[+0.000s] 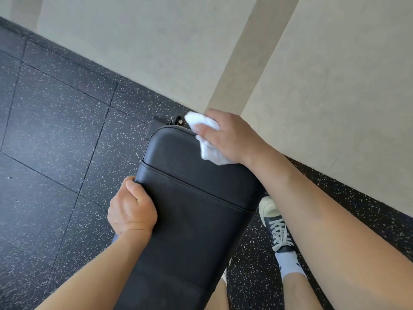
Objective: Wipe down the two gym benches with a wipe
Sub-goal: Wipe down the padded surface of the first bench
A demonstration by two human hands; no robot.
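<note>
Dark speckled rubber floor tiles [51,135] fill the left side of the scene. Right of them, the left hand [131,210] grips the left edge of a black padded gym bench [192,211], with the thumb on top near a stitched seam and the fingers curled under the pad. The bench runs from the near edge away toward a pale wall [223,48], and a small wheel [177,120] shows just past its far end. At the far right corner of the pad, the right hand [230,136] holds a crumpled white wipe [206,139] and presses it against the pad's edge. Right of the bench, on the floor, a foot wears a black sneaker [277,229] with white laces and a pale sock.
</note>
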